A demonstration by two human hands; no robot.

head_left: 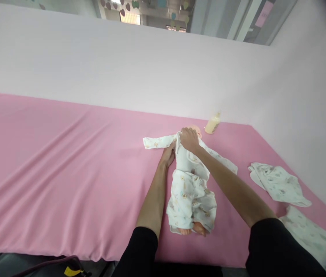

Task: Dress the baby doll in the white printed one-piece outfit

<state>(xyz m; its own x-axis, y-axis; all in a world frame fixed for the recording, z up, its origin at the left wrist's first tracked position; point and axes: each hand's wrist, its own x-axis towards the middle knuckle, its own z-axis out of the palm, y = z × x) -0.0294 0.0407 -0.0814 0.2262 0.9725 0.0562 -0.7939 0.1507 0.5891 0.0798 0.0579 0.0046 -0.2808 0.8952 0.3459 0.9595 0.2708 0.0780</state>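
Note:
A baby doll in a white printed sleepsuit lies on its back on the pink sheet, bare feet toward me. My right hand is closed on the suit's fabric at the doll's neck and covers most of its head. My left hand lies flat against the doll's side, under the outstretched sleeve.
A pale yellow bottle stands at the wall just behind the doll's head. A loose printed garment lies to the right, another white cloth nearer the front right corner. A pink wall encloses the back and right.

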